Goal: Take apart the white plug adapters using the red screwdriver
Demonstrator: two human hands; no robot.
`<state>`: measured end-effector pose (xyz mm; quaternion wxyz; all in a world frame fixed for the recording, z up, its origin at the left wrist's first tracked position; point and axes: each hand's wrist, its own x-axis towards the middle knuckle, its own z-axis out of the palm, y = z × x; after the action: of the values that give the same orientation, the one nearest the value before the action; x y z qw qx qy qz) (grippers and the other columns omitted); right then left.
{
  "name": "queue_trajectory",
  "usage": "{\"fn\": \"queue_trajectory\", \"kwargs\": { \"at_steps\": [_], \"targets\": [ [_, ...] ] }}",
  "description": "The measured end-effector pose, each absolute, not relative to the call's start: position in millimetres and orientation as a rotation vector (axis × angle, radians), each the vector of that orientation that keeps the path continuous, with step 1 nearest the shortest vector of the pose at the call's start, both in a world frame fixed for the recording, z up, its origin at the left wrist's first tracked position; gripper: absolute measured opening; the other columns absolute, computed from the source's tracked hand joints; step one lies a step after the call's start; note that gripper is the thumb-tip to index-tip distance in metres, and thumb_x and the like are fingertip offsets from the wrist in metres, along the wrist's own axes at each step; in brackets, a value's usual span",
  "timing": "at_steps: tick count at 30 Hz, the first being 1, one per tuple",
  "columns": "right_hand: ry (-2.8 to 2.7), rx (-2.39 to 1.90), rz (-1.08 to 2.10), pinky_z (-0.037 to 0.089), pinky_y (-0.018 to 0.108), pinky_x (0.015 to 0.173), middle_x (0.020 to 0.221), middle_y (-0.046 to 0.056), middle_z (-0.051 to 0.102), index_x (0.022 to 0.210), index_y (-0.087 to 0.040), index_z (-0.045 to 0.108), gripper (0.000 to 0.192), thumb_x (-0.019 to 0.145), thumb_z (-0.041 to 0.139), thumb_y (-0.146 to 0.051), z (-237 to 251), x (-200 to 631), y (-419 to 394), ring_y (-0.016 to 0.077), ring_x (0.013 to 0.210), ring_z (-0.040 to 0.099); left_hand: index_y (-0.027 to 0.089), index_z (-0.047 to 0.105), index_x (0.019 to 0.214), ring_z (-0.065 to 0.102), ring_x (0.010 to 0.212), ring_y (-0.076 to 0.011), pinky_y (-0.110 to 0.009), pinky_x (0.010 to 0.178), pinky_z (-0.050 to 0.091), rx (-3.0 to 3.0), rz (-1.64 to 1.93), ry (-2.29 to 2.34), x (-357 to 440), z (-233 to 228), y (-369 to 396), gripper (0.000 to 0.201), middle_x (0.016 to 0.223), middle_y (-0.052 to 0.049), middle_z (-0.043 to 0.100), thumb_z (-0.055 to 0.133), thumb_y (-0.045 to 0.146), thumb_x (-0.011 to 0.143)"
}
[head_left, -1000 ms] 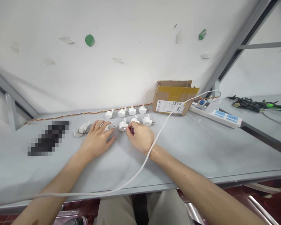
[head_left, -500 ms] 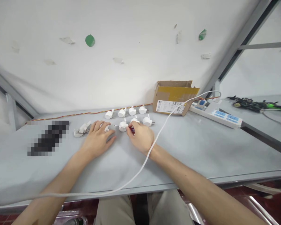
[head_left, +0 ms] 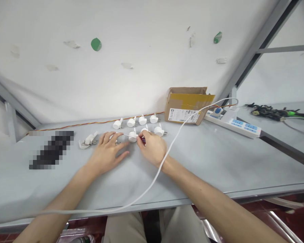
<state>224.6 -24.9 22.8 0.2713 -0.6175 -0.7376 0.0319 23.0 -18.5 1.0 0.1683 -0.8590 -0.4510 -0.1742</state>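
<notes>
A small screwdriver (head_left: 134, 136) with a red handle and thin metal shaft lies almost level above the grey desk (head_left: 218, 162), its tip pointing left. The right hand (head_left: 152, 147) pinches the handle, its fingers (head_left: 141, 139) closed narrowly around it. The shaft crosses in front of a white plug (head_left: 132, 136) that sits on the desk just beside that hand. The left hand (head_left: 106, 153) rests flat on the desk to the left, fingers spread wide and holding nothing, with its fingertips close to the screwdriver tip and a small white part (head_left: 116, 138) half hidden under them.

Beyond the hands, more white plugs (head_left: 142, 120) stand in two short rows, and one opened plug (head_left: 87, 140) lies apart to the left. A white cable (head_left: 177, 135) runs from near the right wrist to the far right, toward a white power strip (head_left: 234, 123). A cardboard box (head_left: 187, 104) sits at the far edge against the wall, and a red and yellow twisted wire (head_left: 91, 123) runs along the far side of the desk. A pixelated dark patch (head_left: 52, 150) lies at the left
</notes>
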Motion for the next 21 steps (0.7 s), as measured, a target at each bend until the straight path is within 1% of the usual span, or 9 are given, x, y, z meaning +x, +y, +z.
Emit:
{"fn": "queue_trajectory", "kwargs": {
  "at_steps": [5,10,14,21],
  "targets": [
    [-1.980,-1.664,0.068,0.029,0.027,0.053,0.089,0.000,0.071,0.090,-0.023,0.059,0.022,0.093,0.042,-0.035,22.1,225.3,-24.3,0.0169,0.072,0.065,0.042,0.064,0.115,0.034,0.126,-0.0346,-0.057,0.105,0.026,-2.495,-0.452,-1.301,21.6,-1.4,-17.2,0.034,0.140,-0.003,0.042,0.049,0.049,0.085],
    [-1.969,-1.663,0.073,0.030,0.027,0.054,0.089,0.000,0.072,0.090,-0.023,0.060,0.021,0.093,0.042,-0.035,22.7,225.9,-23.7,0.0173,0.073,0.065,0.043,0.064,0.114,0.031,0.128,-0.0350,-0.058,0.104,0.025,-2.523,-0.442,-1.329,21.9,-0.5,-18.2,0.034,0.143,-0.002,0.038,0.046,0.050,0.086],
    [-1.959,-1.679,0.084,0.030,0.027,0.054,0.089,-0.001,0.072,0.090,-0.023,0.060,0.022,0.092,0.042,-0.034,23.5,226.3,-23.2,0.0177,0.074,0.065,0.044,0.067,0.109,0.031,0.126,-0.0341,-0.056,0.100,0.031,-2.580,-0.495,-1.399,21.8,2.7,-19.8,0.030,0.142,-0.001,0.038,0.047,0.049,0.087],
    [-1.948,-1.681,0.084,0.032,0.027,0.056,0.092,0.000,0.072,0.094,-0.023,0.061,0.022,0.092,0.042,-0.034,22.7,227.4,-21.8,0.0177,0.076,0.065,0.043,0.071,0.096,0.031,0.124,-0.0318,-0.055,0.099,0.032,-2.632,-0.577,-1.484,19.6,7.7,-20.6,0.024,0.140,0.003,0.039,0.049,0.040,0.087]
  ]
}}
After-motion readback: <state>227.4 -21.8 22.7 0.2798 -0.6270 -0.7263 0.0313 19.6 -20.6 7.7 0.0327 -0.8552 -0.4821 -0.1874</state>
